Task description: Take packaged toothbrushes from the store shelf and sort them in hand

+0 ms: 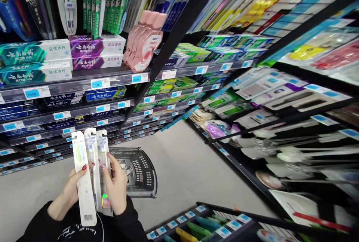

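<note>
My left hand (68,189) is closed on a white toothbrush pack (85,193), its thumb lying across the card. A barcode shows at the bottom end of that pack. Right beside it, two more toothbrush packs stand side by side, a middle pack (92,146) and a right-hand pack (103,146). Wrapped round the right-hand pack is my right hand (117,184), thumb in front and fingers at its edge. Which fingers carry the middle pack is partly hidden. All three packs are upright, hang-holes at the top, held low in front of the body.
A dark shopping basket (155,176) sits on the grey floor (179,167) beyond my hands. Shelves hold toothpaste boxes (36,52), pink bottles (144,42) and hanging toothbrushes (67,6). A rack (263,122) of packaged utensils lines the right, and a lower shelf (179,219) edges the bottom.
</note>
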Tool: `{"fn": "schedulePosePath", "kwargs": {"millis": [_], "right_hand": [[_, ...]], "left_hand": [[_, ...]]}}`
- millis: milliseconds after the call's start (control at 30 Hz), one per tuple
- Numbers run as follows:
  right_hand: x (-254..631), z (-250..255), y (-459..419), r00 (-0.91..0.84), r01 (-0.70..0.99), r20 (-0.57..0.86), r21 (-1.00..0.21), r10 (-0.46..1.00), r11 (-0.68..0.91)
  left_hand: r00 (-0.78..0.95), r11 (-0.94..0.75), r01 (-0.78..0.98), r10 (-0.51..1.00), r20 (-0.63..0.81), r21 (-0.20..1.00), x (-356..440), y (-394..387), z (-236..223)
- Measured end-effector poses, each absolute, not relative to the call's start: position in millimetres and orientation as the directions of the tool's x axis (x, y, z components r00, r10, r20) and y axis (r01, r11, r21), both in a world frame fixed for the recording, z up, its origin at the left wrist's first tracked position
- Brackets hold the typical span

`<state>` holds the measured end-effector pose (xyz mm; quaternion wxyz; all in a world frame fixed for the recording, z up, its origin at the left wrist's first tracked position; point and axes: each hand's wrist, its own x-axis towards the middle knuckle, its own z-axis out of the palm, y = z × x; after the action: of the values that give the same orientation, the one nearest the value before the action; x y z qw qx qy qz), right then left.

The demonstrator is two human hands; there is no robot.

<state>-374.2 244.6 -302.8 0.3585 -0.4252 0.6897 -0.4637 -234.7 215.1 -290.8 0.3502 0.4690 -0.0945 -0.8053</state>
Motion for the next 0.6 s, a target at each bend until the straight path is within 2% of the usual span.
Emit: {"fn": "schedulePosePath", "kwargs": {"millis": [133,267,333,433,467,533,600], "right_hand": [[-361,-302,240,-0.303,-0.158,-0.087,-0.977,-0.949,0.140],[-357,-302,240,-0.211,-0.060,-0.111,-0.990,-0.971,0.126],[-356,-301,242,-0.207,-0.139,-0.052,-0.987,-0.977,0.082],[-353,-296,249,-0.335,-0.414,0.151,-0.910,-0.930,0.001],[-352,-294,252,-0.325,-0.505,0.204,-0.863,-0.923,-0.012],[-348,-290,254,-0.208,-0.632,0.180,-0.775,-0.961,-0.009],[-344,-286,255,-0.086,-0.679,0.014,-0.732,-0.996,0.048]], "left_hand": [[-0.313,-0.747,0.484,-0.635,-0.707,0.456,-233,218,-294],[-0.272,-0.710,0.467,-0.683,-0.678,0.528,-231,219,-297],[-0.261,-0.690,0.455,-0.707,-0.657,0.563,-231,219,-298],[-0.257,-0.666,0.442,-0.736,-0.627,0.601,-233,218,-296],[-0.244,-0.651,0.443,-0.749,-0.616,0.616,-233,218,-295],[-0.201,-0.620,0.449,-0.772,-0.603,0.644,-235,218,-293],[-0.148,-0.593,0.450,-0.787,-0.599,0.668,-236,218,-292]]}}
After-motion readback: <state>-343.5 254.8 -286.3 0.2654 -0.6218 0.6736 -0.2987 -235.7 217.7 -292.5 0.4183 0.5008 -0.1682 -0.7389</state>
